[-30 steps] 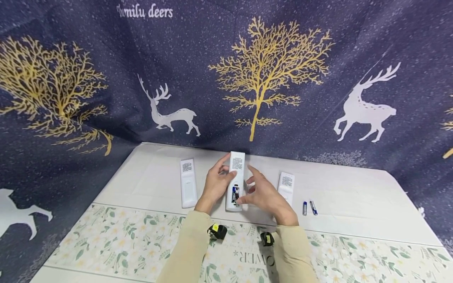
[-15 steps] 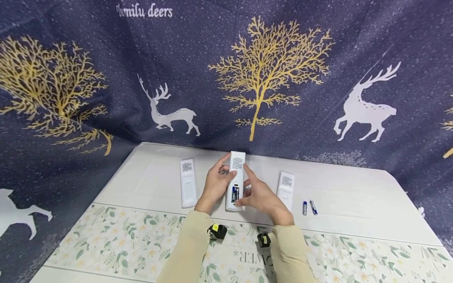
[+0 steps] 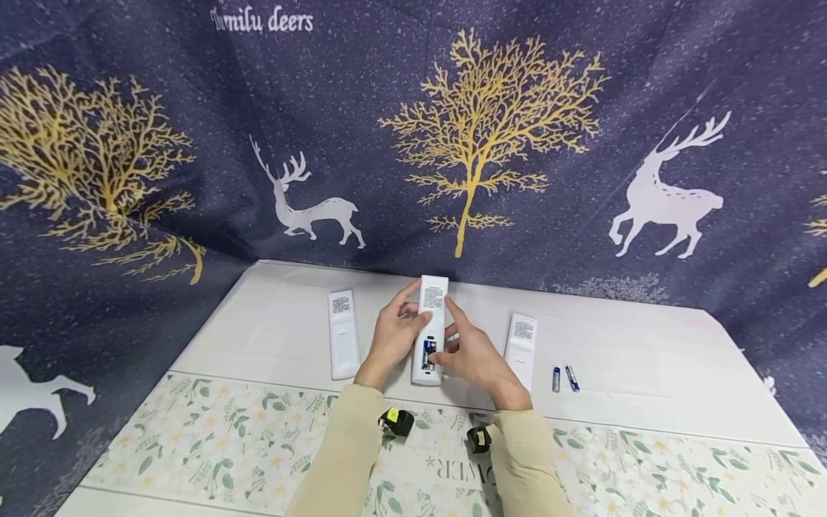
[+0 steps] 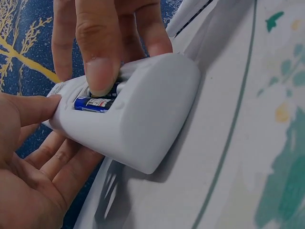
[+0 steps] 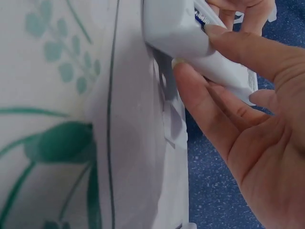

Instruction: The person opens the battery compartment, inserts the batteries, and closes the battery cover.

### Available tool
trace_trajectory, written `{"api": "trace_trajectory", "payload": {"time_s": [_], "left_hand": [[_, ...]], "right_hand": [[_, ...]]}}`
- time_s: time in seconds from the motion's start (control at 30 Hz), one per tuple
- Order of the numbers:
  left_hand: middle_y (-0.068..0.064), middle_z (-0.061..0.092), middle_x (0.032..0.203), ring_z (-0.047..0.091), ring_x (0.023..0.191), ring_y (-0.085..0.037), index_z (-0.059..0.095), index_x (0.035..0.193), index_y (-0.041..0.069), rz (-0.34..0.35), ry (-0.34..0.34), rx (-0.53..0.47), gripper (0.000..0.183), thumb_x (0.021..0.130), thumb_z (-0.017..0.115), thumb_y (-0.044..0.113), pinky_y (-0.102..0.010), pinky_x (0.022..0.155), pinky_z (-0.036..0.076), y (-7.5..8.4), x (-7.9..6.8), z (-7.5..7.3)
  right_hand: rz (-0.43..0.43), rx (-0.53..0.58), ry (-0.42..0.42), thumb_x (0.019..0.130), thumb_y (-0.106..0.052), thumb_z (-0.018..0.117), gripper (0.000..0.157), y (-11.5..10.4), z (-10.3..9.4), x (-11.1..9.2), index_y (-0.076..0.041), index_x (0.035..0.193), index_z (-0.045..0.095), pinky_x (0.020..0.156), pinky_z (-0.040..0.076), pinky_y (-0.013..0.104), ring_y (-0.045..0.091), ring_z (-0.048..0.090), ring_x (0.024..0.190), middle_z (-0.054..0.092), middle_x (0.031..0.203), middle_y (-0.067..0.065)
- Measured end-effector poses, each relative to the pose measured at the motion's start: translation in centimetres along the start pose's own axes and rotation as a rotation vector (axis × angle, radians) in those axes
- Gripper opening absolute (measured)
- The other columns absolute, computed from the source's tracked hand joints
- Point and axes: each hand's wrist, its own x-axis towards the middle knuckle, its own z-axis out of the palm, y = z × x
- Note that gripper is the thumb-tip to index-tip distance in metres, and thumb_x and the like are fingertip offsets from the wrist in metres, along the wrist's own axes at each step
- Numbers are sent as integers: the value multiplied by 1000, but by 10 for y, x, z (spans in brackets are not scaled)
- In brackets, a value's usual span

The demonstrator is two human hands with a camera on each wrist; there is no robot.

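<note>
A white remote control (image 3: pixel 433 298) is held back side up at the middle of the table, its battery compartment uncovered. Two blue AAA-looking batteries (image 4: pixel 95 104) lie side by side in the compartment. My left hand (image 3: pixel 393 337) grips the remote from its left side, thumb on the back face and fingers underneath. From the other side my right hand (image 3: pixel 474 359) holds it, the thumb (image 4: pixel 101 76) pressing on the batteries and partly hiding one. In the right wrist view, fingers (image 5: pixel 200 90) of that hand reach along the side of the remote.
Another white remote (image 3: pixel 344 334) lies face down on the left, and a third remote (image 3: pixel 520 348) on the right, partly behind the right wrist. Two loose batteries (image 3: pixel 556 380) lie farther right. A dark deer-patterned cloth (image 3: pixel 388 143) hangs behind the table.
My right hand has come in closer, its index finger now on the remote's edge. The thumb has moved up from the compartment's lower end onto the batteries. The left hand stays put.
</note>
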Motion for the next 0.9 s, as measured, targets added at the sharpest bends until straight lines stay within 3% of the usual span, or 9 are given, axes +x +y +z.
{"api": "trace_trajectory", "payload": {"time_s": [0.33, 0.67, 0.9], "left_hand": [[-18, 75, 110, 73, 103, -34, 52, 158, 15, -9, -6, 1, 65, 98, 73, 2, -51, 99, 55, 3, -2, 0], [-14, 76, 109, 74, 97, -29, 54, 157, 17, -15, -11, 9, 65, 97, 73, 2, -39, 88, 58, 0, -1, -1], [-14, 76, 110, 74, 102, -30, 54, 157, 18, -14, -8, 7, 66, 97, 73, 2, -45, 95, 57, 1, 0, -1]], "right_hand": [[-1, 11, 11, 87, -2, 86, 109, 2, 0, 1, -13, 171, 18, 81, 60, 38, 16, 72, 92, 68, 117, 8], [4, 10, 9, 87, -2, 87, 109, 2, 1, 0, -11, 171, 18, 80, 60, 38, 17, 72, 91, 69, 115, 8], [-8, -21, 12, 87, -3, 87, 108, 0, 0, 0, -9, 170, 19, 83, 60, 41, 18, 72, 92, 69, 115, 8]]}}
